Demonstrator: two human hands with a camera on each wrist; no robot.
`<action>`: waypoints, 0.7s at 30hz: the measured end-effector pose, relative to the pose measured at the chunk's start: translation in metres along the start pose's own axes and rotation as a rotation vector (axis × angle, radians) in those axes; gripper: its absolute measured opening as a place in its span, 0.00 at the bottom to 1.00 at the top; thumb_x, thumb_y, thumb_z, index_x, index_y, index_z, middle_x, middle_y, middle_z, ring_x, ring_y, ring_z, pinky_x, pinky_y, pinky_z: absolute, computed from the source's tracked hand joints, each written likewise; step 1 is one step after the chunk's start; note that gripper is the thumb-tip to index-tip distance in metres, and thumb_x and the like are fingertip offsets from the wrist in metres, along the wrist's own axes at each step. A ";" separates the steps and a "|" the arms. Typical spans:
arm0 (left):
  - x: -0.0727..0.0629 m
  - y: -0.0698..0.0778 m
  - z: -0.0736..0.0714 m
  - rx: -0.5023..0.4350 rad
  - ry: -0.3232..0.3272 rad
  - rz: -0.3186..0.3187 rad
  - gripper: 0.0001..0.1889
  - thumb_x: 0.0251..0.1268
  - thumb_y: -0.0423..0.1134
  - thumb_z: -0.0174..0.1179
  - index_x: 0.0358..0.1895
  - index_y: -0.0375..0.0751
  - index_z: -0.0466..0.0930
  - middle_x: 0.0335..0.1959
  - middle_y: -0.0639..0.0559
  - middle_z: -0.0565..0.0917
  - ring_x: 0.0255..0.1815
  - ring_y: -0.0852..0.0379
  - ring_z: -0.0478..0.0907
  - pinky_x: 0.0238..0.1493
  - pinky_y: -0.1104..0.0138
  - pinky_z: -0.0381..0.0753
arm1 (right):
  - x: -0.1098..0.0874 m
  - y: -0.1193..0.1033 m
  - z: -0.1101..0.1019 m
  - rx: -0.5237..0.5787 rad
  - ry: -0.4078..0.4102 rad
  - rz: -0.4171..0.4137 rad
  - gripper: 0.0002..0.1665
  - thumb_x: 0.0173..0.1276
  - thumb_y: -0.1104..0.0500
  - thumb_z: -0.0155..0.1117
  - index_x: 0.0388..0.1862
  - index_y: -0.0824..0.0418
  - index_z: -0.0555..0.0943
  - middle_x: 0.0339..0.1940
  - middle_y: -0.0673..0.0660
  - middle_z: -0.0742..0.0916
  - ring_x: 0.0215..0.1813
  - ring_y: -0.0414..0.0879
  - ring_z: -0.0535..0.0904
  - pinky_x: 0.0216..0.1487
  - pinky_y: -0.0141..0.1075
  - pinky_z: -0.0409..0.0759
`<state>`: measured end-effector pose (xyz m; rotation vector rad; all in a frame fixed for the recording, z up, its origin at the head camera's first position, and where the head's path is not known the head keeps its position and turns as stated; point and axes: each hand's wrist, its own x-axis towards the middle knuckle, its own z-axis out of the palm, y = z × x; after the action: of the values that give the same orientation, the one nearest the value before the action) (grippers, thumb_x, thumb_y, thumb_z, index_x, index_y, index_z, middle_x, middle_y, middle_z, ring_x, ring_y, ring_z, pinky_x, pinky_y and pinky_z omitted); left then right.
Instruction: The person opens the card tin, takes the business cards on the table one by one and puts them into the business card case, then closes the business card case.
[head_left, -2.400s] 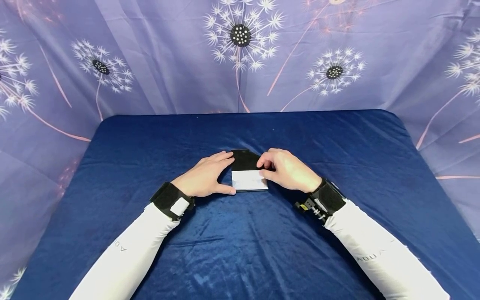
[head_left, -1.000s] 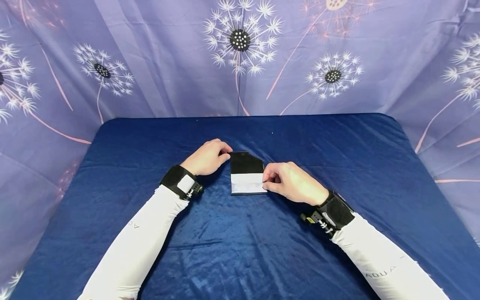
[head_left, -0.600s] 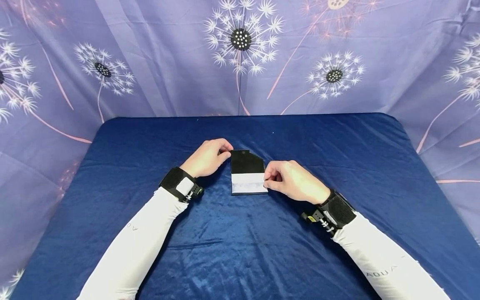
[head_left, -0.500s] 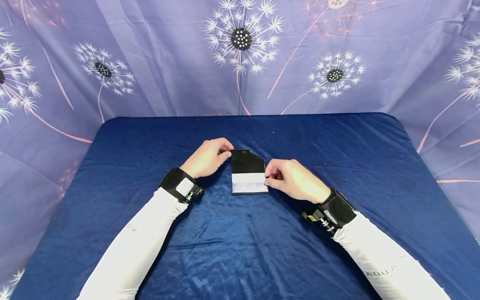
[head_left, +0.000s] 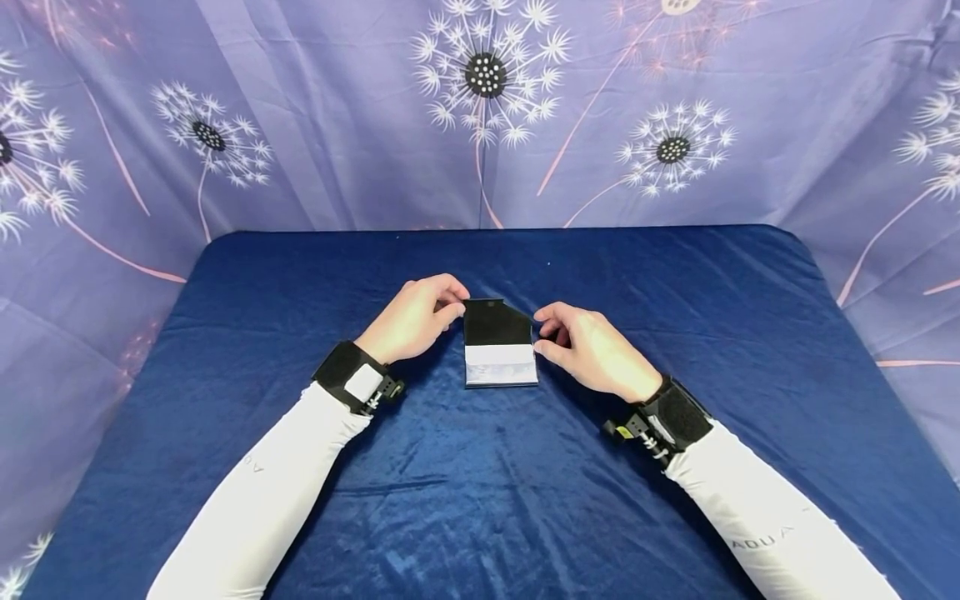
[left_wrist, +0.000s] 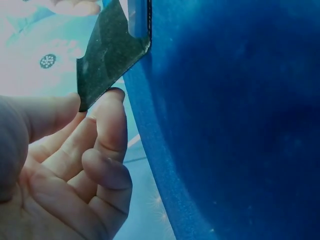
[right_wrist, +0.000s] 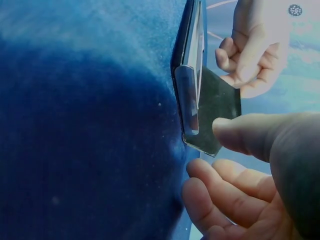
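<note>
A small card case (head_left: 501,365) with a silvery white front part and a raised black flap (head_left: 491,322) rests on the blue cloth. In the left wrist view, my left hand (left_wrist: 75,160) pinches the flap's outer corner between thumb and forefinger, its other fingers curled loosely. My right hand (head_left: 588,346) is at the case's right side, thumb and fingers parted. Its thumb overlaps the flap's edge in the right wrist view, while the fingers of that right hand (right_wrist: 235,195) lie below, apart from the thumb. A bright metal edge shows along the case (right_wrist: 187,100) there.
Blue velvety cloth (head_left: 420,517) covers the table, with soft creases in front of the case. Behind the table's far edge hangs a lilac curtain (head_left: 337,125) printed with dandelions. Both wrists wear black straps with small cameras.
My left hand went from lying spread beside the case to pinching the flap's corner. My right hand, lately gripping the case's right edge, has moved farther back with its fingers parted.
</note>
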<state>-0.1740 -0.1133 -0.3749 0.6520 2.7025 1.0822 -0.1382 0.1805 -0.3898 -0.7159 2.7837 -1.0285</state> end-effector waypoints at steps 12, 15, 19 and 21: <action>-0.011 0.007 0.000 0.007 0.026 0.047 0.07 0.81 0.36 0.62 0.54 0.44 0.85 0.44 0.51 0.90 0.37 0.56 0.84 0.43 0.60 0.82 | 0.002 0.000 0.001 0.005 0.007 0.014 0.13 0.77 0.61 0.67 0.58 0.61 0.85 0.46 0.54 0.89 0.42 0.45 0.83 0.43 0.42 0.81; -0.014 0.007 0.002 0.017 0.028 0.059 0.07 0.81 0.37 0.62 0.54 0.45 0.86 0.45 0.53 0.90 0.38 0.58 0.84 0.43 0.60 0.82 | 0.002 0.001 0.001 0.004 0.011 0.008 0.11 0.78 0.61 0.67 0.56 0.61 0.86 0.41 0.51 0.88 0.39 0.44 0.82 0.42 0.41 0.81; -0.017 0.008 0.002 0.017 0.017 0.062 0.07 0.81 0.38 0.62 0.53 0.45 0.86 0.45 0.54 0.89 0.38 0.58 0.83 0.43 0.60 0.81 | 0.002 0.002 0.001 0.007 0.014 -0.006 0.09 0.79 0.61 0.66 0.54 0.60 0.86 0.38 0.50 0.88 0.37 0.42 0.82 0.41 0.40 0.80; -0.019 0.007 0.002 0.016 0.004 0.062 0.07 0.81 0.39 0.62 0.53 0.46 0.86 0.44 0.55 0.89 0.38 0.58 0.83 0.43 0.60 0.81 | 0.002 0.002 0.001 0.006 0.019 -0.014 0.09 0.79 0.61 0.66 0.53 0.60 0.86 0.37 0.49 0.88 0.36 0.42 0.81 0.40 0.40 0.80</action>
<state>-0.1539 -0.1163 -0.3715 0.7413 2.7146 1.0778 -0.1401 0.1805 -0.3914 -0.7301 2.7939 -1.0509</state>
